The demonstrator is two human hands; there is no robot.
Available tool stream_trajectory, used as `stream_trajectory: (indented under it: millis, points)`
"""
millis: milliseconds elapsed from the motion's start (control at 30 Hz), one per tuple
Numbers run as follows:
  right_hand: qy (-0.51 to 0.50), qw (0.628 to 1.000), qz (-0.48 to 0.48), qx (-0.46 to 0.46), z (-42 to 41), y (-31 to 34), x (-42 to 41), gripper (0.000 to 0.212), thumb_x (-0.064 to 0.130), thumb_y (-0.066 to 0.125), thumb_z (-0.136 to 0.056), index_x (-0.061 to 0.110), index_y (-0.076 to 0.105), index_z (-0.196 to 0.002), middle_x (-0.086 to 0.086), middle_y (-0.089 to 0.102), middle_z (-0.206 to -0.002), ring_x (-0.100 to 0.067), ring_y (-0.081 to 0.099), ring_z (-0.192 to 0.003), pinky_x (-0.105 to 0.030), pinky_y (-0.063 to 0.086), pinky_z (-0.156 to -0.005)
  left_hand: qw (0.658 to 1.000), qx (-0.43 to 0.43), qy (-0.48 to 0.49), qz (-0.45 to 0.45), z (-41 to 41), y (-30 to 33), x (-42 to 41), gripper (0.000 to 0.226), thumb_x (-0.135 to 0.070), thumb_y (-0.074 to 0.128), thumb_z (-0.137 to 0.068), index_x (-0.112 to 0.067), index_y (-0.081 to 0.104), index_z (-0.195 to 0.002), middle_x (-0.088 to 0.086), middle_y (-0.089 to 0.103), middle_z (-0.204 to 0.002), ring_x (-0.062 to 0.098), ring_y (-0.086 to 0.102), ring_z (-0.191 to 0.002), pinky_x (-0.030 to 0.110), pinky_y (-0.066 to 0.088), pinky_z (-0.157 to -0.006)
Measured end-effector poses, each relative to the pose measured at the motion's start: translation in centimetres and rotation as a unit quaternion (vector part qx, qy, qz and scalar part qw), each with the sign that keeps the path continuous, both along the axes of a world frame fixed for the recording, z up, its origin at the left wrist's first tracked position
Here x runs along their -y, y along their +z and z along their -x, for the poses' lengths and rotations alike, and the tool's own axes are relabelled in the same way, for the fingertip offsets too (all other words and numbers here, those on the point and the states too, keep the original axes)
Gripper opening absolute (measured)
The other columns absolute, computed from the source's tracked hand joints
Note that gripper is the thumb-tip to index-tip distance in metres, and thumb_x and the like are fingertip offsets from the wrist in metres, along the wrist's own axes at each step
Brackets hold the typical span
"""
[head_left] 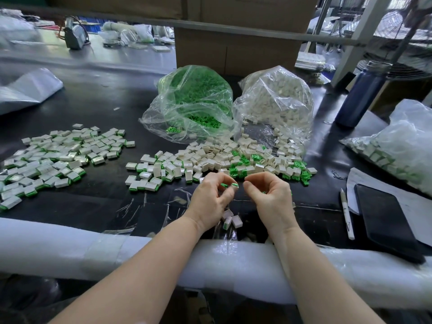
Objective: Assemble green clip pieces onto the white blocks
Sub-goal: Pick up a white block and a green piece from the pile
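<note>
Near-centre, head view (only view): left hand [211,197] pinches a small white plastic block with a green clip on its top edge [233,186] between thumb and forefinger, held just above the black work table [98,106]. Right hand [268,195] is curled, thumb tip just right of the block; green bits show under its fingers, but whether it grips a clip cannot be told.

Stock: far centre, a clear plastic bag of loose green clip pieces [194,101]; to its right, a clear plastic bag of bare white blocks [275,101]. Both spill into a mixed heap of white blocks and green clips [245,160] just far of the hands. Far left: spread of finished white blocks with green edges [58,155]. Near the wrists: a few finished blocks [231,219] beside the white foam-wrapped table edge [70,239].

Handling (judged): parts look v. light, rigid moulded plastic, smooth-faced, so likely slippery and apt to flick away if squeezed off-centre. Best hold: block by its two broad flat faces, w/ the slotted edge exposed; clip by its sides, pressed straight in. Not fragile as a whole, but thin clip legs prob. bend or snap if pushed in askew.

Right side: a dark blue metal bottle [360,94], a black tablet [388,220], a white pen [347,213], another clear bag of blocks [402,148].
</note>
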State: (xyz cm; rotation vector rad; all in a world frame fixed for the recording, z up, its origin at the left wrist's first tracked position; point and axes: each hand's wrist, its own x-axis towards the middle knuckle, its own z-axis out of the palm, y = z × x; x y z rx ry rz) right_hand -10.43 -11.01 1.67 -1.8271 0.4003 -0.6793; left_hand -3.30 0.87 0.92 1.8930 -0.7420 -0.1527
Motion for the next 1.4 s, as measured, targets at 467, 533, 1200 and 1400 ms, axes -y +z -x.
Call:
stream_trajectory:
  millis: [467, 533, 1200, 1400]
  points:
    - [-0.071, 0.993, 0.090, -0.009, -0.3, -0.7, 0.5, 0.010, 0.007, 0.068, -0.083, 0.018, 0.067, -0.083, 0.007, 0.065, -0.076, -0.004, 0.059, -0.071, -0.009, 0.045, -0.067, 0.985, -0.089, 0.103, 0.106, -0.7, -0.1, -0.5, 0.024, -0.003, 0.066, -0.082, -0.023, 0.059, -0.093, 0.002, 0.066, -0.084, 0.019, 0.065, -0.084, 0.030, 0.054, -0.081]
    - [-0.037, 0.993, 0.108, -0.009, -0.2, -0.6, 0.1, 0.010, 0.008, 0.068, -0.083, 0.017, 0.068, -0.085, 0.005, 0.066, -0.080, -0.007, 0.060, -0.075, -0.015, 0.048, -0.071, 0.990, -0.073, 0.073, 0.095, -0.5, 0.0, -0.4, 0.021, -0.002, 0.068, -0.080, -0.020, 0.059, -0.086, -0.001, 0.066, -0.082, 0.014, 0.064, -0.081, 0.022, 0.053, -0.080]
    - [0.038, 0.982, 0.152, -0.106, -0.4, -0.9, -0.5, 0.007, 0.014, 0.052, -0.094, 0.017, 0.054, -0.088, 0.003, 0.057, -0.086, -0.013, 0.053, -0.083, -0.022, 0.043, -0.074, 0.998, -0.032, -0.002, 0.046, 0.1, 0.2, -0.4, 0.020, -0.005, 0.068, -0.082, -0.026, 0.065, -0.083, -0.010, 0.067, -0.082, 0.001, 0.063, -0.078, 0.014, 0.050, -0.080]
    - [-0.052, 0.985, 0.156, -0.056, -0.3, -0.8, 0.1, 0.010, 0.013, 0.063, -0.088, 0.020, 0.059, -0.083, 0.002, 0.063, -0.083, -0.012, 0.056, -0.079, -0.011, 0.039, -0.067, 0.994, 0.017, 0.100, 0.038, -0.2, 0.0, -0.4, 0.017, -0.008, 0.063, -0.086, -0.017, 0.068, -0.100, -0.004, 0.065, -0.088, 0.008, 0.061, -0.077, 0.019, 0.052, -0.077]
